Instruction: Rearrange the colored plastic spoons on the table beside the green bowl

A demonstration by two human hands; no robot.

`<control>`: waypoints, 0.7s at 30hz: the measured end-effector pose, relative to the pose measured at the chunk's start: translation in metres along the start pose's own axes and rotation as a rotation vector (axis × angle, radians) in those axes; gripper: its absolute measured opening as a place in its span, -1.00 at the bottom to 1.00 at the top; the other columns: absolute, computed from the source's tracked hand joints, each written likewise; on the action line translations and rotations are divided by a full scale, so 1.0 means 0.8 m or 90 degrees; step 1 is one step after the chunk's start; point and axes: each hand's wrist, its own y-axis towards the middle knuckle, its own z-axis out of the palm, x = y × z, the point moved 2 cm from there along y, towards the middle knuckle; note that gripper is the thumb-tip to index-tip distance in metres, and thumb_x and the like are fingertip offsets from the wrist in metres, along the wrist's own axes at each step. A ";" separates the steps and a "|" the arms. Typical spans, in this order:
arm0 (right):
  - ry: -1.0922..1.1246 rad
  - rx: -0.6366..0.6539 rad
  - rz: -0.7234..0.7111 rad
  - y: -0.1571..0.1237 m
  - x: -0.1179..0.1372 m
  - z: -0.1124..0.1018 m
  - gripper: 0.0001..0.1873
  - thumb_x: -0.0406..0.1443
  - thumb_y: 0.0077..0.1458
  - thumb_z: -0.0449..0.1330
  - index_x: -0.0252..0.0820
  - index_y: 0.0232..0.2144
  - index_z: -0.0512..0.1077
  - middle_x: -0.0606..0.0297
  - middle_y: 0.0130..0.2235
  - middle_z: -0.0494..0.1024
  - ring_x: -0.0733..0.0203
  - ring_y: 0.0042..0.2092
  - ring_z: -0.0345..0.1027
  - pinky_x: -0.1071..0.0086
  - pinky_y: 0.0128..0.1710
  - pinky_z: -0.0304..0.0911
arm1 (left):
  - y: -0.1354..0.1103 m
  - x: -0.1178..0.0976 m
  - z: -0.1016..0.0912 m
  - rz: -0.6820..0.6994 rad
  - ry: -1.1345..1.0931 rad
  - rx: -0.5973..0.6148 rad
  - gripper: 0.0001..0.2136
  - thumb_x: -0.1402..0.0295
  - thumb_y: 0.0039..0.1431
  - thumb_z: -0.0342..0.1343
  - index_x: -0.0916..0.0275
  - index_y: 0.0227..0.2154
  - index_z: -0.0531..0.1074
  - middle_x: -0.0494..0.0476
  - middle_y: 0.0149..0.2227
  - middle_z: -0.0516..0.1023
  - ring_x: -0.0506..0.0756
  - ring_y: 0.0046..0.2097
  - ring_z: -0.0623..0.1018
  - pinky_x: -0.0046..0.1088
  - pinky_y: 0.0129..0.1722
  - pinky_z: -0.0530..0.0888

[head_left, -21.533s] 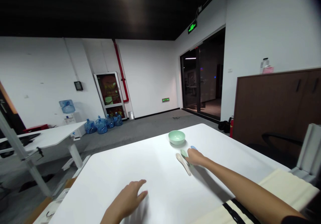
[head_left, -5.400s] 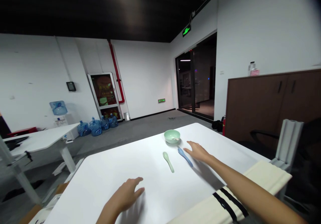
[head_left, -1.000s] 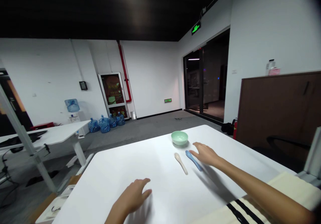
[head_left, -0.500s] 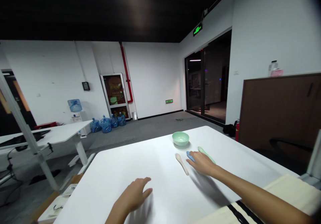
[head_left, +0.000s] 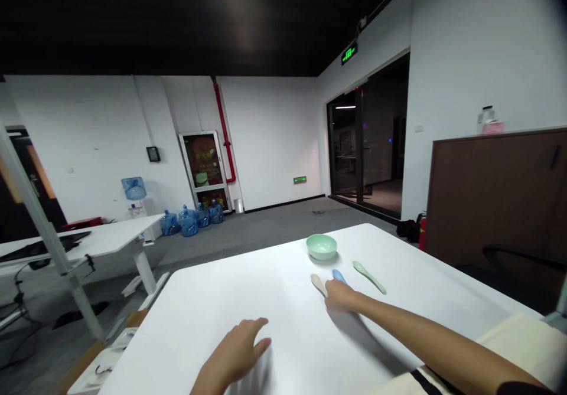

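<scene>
My right hand (head_left: pixel 341 296) is closed over the handle end of a beige spoon (head_left: pixel 318 284), fingers curled and pointing down. The spoon's bowl end shows to the left of the fingers and lies on the table. Just behind the hand, the head of a blue spoon (head_left: pixel 339 276) sticks out; the rest is hidden. A light green spoon (head_left: pixel 370 277) lies apart on the right. Behind the spoons stands a green bowl (head_left: pixel 321 247). My left hand (head_left: pixel 239 348) hovers above the table at the front, holding nothing, with thumb and fingers apart.
The white table (head_left: pixel 212 289) carries a cream cloth (head_left: pixel 518 348) with dark stripes at its near right edge. Left of it are a white tray (head_left: pixel 100 368) on the lower level and another white desk (head_left: pixel 119 232). A brown cabinet (head_left: pixel 496 200) stands right.
My right hand has shifted left and nearer, from over the blue spoon to the beige spoon's handle, and its fingers have curled. The green spoon is now uncovered. My left hand has barely moved.
</scene>
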 end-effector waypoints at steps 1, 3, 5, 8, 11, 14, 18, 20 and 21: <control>0.008 -0.009 0.000 0.001 -0.001 -0.005 -0.79 -0.20 0.02 0.21 -0.23 -0.34 0.49 0.06 -0.23 0.56 0.00 -0.20 0.47 0.34 -0.34 0.24 | 0.000 0.000 0.000 -0.003 -0.002 0.001 -0.47 -0.01 0.19 -0.09 0.03 0.18 0.26 0.15 0.15 0.41 0.24 0.15 0.39 -0.21 0.13 0.29; 0.024 -0.044 0.006 0.006 -0.003 -0.022 -0.73 -0.16 0.07 0.15 -0.26 -0.35 0.49 0.04 -0.24 0.56 0.01 -0.22 0.46 0.34 -0.35 0.22 | 0.000 -0.001 0.000 -0.005 -0.001 0.004 -0.47 0.00 0.19 -0.10 0.03 0.19 0.26 0.14 0.16 0.40 0.24 0.15 0.38 -0.20 0.14 0.29; 0.034 -0.091 0.017 0.015 -0.006 -0.046 -0.67 -0.13 0.12 0.07 -0.27 -0.34 0.49 0.04 -0.25 0.56 0.03 -0.23 0.46 0.35 -0.34 0.21 | 0.001 -0.001 0.000 -0.004 0.002 0.006 -0.47 0.00 0.19 -0.10 0.04 0.19 0.26 0.15 0.16 0.40 0.24 0.15 0.38 -0.20 0.14 0.29; 0.015 -0.162 0.064 0.036 -0.015 -0.082 -0.66 -0.13 0.15 0.02 -0.24 -0.31 0.49 0.04 -0.22 0.57 0.03 -0.19 0.46 0.34 -0.29 0.21 | 0.002 -0.002 0.000 -0.005 0.008 0.006 -0.47 0.01 0.20 -0.10 0.04 0.19 0.25 0.17 0.16 0.40 0.24 0.14 0.39 -0.18 0.14 0.28; 0.001 -0.224 0.108 0.060 -0.026 -0.106 -0.63 -0.14 0.16 -0.01 -0.25 -0.29 0.50 0.00 -0.18 0.57 0.00 -0.15 0.46 0.32 -0.27 0.22 | 0.004 -0.002 0.000 -0.005 0.011 0.008 -0.47 0.02 0.20 -0.10 0.05 0.20 0.25 0.18 0.15 0.40 0.25 0.14 0.39 -0.17 0.15 0.28; 0.015 -0.245 0.148 0.084 -0.036 -0.115 -0.58 -0.08 0.16 0.00 -0.26 -0.25 0.51 -0.04 -0.14 0.56 -0.04 -0.12 0.46 0.30 -0.26 0.25 | 0.005 0.000 0.002 -0.013 0.007 0.013 -0.47 0.01 0.20 -0.11 0.04 0.20 0.25 0.17 0.15 0.40 0.25 0.14 0.39 -0.18 0.14 0.28; 0.029 -0.236 0.182 0.113 -0.048 -0.108 -0.60 -0.09 0.09 0.11 -0.28 -0.20 0.50 -0.06 -0.11 0.56 -0.03 -0.09 0.46 0.32 -0.24 0.27 | 0.007 0.005 0.003 -0.020 0.002 0.014 -0.46 -0.02 0.20 -0.11 0.02 0.20 0.25 0.18 0.14 0.41 0.25 0.13 0.40 -0.17 0.13 0.30; 0.028 -0.229 0.193 0.126 -0.053 -0.101 -0.63 -0.14 0.08 0.12 -0.29 -0.19 0.50 -0.05 -0.11 0.55 -0.02 -0.08 0.46 0.33 -0.24 0.27 | 0.010 0.007 0.004 -0.021 -0.003 0.011 -0.47 -0.03 0.19 -0.10 0.01 0.19 0.25 0.17 0.13 0.42 0.26 0.12 0.41 -0.16 0.12 0.30; 0.027 -0.225 0.197 0.132 -0.055 -0.097 -0.63 -0.15 0.08 0.12 -0.29 -0.18 0.50 -0.04 -0.10 0.55 -0.02 -0.09 0.46 0.33 -0.25 0.28 | 0.011 0.008 0.005 -0.021 -0.006 0.011 -0.47 -0.03 0.19 -0.10 0.01 0.19 0.25 0.17 0.13 0.42 0.25 0.12 0.41 -0.17 0.12 0.30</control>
